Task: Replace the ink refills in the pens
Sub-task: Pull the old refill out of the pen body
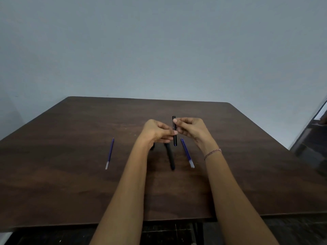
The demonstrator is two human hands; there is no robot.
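A: What are the hands doing above the table [70, 174]?

B: Both are raised over its middle, close together. The right hand [192, 129] pinches the upper half of the held pen [174, 142], a black barrel standing nearly upright with its lower end just clear of the wood. The fingers are curled round it and the fingertips are pressed to its side.

A: And the left hand [156, 132]?

B: Its fingers are curled too. The thumb and fingertips meet the same barrel a little lower down, so each hand has a hold on it. I cannot tell how firm the left one's hold is.

A: Where do the other parts lie?

B: A second pen [170, 157], also black, lies flat just below the hands, pointing towards the person. To its right, near the right wrist, the pair of refills [187, 153] lie side by side, touching, blue with pale ends. The single refill [110, 153] lies well apart on the left. Something small and dark shows under the left hand. I cannot make it out.

A: Anything else?

B: A thin bracelet [212, 153] circles the right wrist, and a grey-blue wall [159, 41] stands behind the table.
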